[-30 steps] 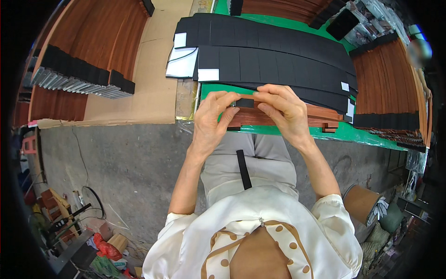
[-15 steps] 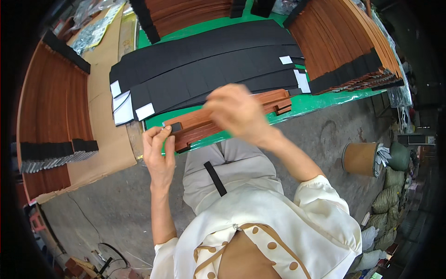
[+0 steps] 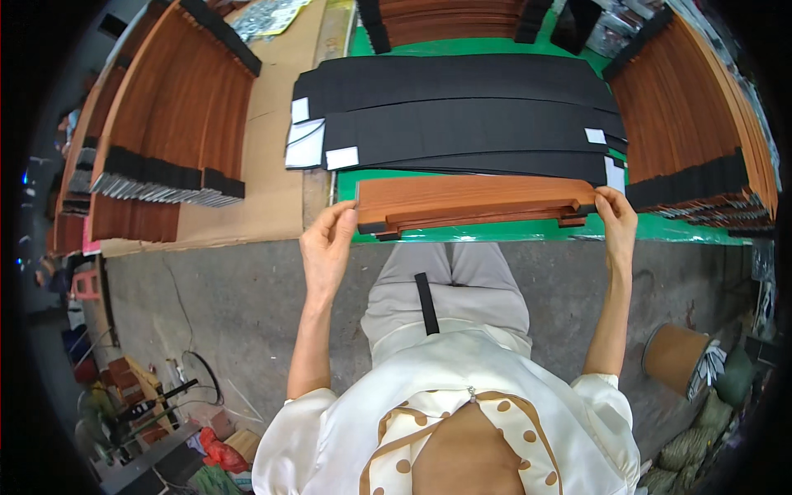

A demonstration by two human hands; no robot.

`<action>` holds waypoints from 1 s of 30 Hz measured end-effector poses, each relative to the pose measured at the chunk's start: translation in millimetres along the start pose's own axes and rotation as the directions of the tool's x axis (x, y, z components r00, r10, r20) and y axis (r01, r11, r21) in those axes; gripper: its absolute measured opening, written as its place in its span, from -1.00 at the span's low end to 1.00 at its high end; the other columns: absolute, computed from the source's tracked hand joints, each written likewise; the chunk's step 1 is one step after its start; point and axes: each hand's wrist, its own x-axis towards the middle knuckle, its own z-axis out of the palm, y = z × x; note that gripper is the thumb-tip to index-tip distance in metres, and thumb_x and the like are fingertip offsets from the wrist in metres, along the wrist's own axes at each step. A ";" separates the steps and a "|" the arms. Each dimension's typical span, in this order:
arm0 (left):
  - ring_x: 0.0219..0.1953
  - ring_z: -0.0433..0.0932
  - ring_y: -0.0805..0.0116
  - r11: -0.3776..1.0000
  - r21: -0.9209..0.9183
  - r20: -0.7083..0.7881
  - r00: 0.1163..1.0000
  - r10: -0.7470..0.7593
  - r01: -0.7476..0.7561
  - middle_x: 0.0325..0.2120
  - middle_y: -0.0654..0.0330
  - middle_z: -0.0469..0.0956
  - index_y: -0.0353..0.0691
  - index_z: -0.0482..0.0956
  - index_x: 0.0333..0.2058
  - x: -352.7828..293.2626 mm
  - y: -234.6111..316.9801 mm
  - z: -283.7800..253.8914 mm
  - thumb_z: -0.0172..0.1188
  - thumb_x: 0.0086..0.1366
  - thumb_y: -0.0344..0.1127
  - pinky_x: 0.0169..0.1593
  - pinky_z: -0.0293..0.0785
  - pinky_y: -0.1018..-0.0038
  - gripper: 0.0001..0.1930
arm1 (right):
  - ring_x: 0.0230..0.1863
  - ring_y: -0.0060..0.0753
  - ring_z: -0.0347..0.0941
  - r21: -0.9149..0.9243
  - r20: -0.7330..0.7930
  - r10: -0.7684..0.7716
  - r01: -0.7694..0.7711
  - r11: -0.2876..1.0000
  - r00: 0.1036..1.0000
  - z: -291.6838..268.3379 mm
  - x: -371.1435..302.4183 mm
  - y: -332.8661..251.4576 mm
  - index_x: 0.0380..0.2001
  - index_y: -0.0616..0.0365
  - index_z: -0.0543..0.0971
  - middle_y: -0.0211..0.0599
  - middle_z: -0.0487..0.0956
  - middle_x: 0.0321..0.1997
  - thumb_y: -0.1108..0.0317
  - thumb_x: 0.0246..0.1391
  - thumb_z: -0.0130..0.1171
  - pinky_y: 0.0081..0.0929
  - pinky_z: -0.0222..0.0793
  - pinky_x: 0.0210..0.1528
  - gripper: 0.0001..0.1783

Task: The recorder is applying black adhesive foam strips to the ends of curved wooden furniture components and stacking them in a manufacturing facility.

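Note:
A long reddish-brown wooden strip (image 3: 474, 198) with notched lower edges lies across the front of the green table top. My left hand (image 3: 328, 252) pinches its left end, where a dark piece wraps the corner. At the opposite end, my right hand (image 3: 617, 227) grips the strip between thumb and fingers. A second, notched wooden piece shows under the strip's near edge. Directly behind are overlapping black foam-like sheets (image 3: 454, 128) with white patches at their ends.
Stacked brown wooden strips with black-wrapped ends stand at left (image 3: 177, 107), at right (image 3: 676, 115) and at the back (image 3: 454, 21). Brown cardboard (image 3: 280, 107) covers the table's left part. A round brown drum (image 3: 676, 359) stands on the floor at right.
My right hand has moved from over the middle of the strip to its right end. The strip now lies level and shows its broad face. The view has shifted left.

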 end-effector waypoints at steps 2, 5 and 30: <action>-0.30 0.51 0.48 0.990 -0.142 -0.062 0.998 -0.001 -0.008 -0.35 0.16 0.59 -0.34 0.56 -0.16 0.0 -13.8 6.5 0.21 0.21 -0.37 -0.24 0.44 0.54 -0.75 | -0.23 -0.61 0.43 0.129 -0.005 -0.033 0.033 0.991 0.999 7.5 -6.6 4.4 -0.20 0.31 0.55 -0.44 0.54 -0.27 0.46 0.10 0.12 -0.64 0.32 -0.14 -0.80; -0.26 0.51 0.48 0.994 0.073 -0.040 0.995 0.090 -0.087 -0.28 0.19 0.58 -0.30 0.56 -0.18 -1.1 -28.5 7.3 0.26 0.12 -0.44 -0.17 0.43 0.54 -0.74 | -0.17 -0.59 0.42 0.128 -0.032 -0.049 0.052 0.990 0.998 18.2 -9.4 21.6 -0.18 0.31 0.53 -0.41 0.53 -0.21 0.52 0.08 0.13 -0.62 0.29 -0.04 -0.79; -0.02 0.44 0.13 0.321 0.926 -0.377 0.473 0.796 0.198 -0.10 0.14 0.50 -0.18 0.41 -0.02 114.6 33.7 -376.4 0.12 0.21 -0.37 0.03 0.29 0.18 -0.66 | -0.02 -0.46 0.39 -0.083 -0.268 -0.348 0.338 0.937 0.898 47.0 18.1 5.0 -0.10 0.32 0.49 -0.28 0.51 -0.08 0.52 0.22 -0.07 -0.50 0.26 0.12 -0.77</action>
